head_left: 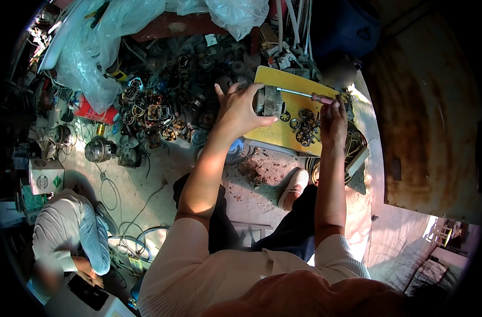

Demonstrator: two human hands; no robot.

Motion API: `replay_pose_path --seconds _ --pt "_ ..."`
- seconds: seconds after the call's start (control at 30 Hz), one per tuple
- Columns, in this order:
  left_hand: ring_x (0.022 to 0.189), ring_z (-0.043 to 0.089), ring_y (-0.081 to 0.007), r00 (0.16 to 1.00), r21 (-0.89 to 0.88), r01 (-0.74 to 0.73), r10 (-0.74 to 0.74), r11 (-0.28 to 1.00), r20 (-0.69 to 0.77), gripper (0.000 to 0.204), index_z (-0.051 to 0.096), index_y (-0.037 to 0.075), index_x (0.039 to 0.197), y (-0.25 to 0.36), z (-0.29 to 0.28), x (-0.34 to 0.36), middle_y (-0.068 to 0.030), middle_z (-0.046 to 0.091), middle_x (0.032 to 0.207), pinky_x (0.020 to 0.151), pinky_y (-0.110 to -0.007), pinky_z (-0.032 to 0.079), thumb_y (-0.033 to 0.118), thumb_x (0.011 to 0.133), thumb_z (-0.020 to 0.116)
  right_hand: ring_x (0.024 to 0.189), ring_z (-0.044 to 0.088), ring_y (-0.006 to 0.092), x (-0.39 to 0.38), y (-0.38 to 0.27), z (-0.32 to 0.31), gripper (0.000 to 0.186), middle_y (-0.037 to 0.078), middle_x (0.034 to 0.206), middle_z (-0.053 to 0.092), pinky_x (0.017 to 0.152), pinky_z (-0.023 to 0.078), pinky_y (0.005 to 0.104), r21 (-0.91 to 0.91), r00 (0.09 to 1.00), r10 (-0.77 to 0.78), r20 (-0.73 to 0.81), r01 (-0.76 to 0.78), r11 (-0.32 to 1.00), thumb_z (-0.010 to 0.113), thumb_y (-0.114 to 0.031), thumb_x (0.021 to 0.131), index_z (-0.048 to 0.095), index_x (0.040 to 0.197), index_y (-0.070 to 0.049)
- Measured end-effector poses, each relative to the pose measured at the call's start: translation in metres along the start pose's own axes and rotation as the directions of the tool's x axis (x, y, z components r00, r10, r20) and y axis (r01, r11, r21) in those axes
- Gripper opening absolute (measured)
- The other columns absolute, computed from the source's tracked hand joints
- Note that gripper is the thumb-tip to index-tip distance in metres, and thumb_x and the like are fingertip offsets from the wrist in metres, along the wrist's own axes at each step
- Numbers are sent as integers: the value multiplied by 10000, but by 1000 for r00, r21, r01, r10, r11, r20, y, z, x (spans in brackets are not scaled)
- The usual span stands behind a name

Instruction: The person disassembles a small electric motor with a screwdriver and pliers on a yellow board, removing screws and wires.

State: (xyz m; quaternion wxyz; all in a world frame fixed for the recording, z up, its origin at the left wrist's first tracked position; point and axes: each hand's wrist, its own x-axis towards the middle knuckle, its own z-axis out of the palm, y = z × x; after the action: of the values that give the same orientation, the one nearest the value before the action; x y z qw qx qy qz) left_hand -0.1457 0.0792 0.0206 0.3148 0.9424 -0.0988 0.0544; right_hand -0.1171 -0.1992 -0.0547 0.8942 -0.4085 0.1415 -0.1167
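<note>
My left hand (240, 108) grips a small grey electric motor (269, 101) that sits on a yellow board (275, 134). In my right hand (331, 120) is a screwdriver with a red handle (323, 98). Its metal shaft runs left, and the tip meets the top of the motor. Several round bearings and ring-shaped parts (302, 124) lie on the board between my two hands.
A pile of motor stators and copper windings (156, 113) covers the floor to the left. Clear plastic bags (101, 37) hang above it. Another person in a striped shirt (66, 232) crouches at lower left. Coiled cable (352, 145) lies right of the board.
</note>
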Motion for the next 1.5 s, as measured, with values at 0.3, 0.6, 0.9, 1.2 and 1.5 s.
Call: replay_pose_path --seconds 0.3,0.6,0.9,1.2,1.5 --pt "1314 439 -332 1000 2 -6 6 1000 14 862 548 145 1309 1 -2 -1 -169 583 1284 1124 -689 53 473 575 857 1085 612 171 -12 -4 21 388 55 1207 617 936 509 315 -61 995 5 -95 -10 998 570 -179 999 487 1369 -99" --pt "1306 443 -337 1000 0 -17 17 1000 5 856 555 137 1296 2 -3 -1 -176 588 1268 1123 -689 57 477 570 856 1094 618 188 5 6 -7 413 54 1204 614 954 489 301 15 998 -52 29 52 999 598 -197 988 482 1377 -123" --pt "1298 451 -344 1000 11 -1 1 1000 2 853 562 137 1284 0 -4 -1 -176 594 1256 1121 -697 56 487 564 856 1133 565 139 -6 1 10 455 1 1214 606 965 412 347 -102 991 27 -133 -41 994 610 -371 974 516 1374 -173" --pt "1310 432 -344 1000 -16 -14 15 1000 16 862 549 149 1290 -4 3 0 -144 606 1254 1104 -727 23 475 557 863 1157 584 178 13 7 -18 401 68 1311 583 968 430 331 18 998 -30 63 29 999 550 -169 1006 462 1392 -107" --pt "1289 455 -353 999 19 -34 34 999 -35 912 508 160 1333 -9 6 -1 -125 644 1205 1087 -754 61 486 556 859 1148 573 172 13 1 -17 343 67 1230 613 917 430 305 -25 998 8 62 -6 1000 548 -228 1009 515 1331 -114"
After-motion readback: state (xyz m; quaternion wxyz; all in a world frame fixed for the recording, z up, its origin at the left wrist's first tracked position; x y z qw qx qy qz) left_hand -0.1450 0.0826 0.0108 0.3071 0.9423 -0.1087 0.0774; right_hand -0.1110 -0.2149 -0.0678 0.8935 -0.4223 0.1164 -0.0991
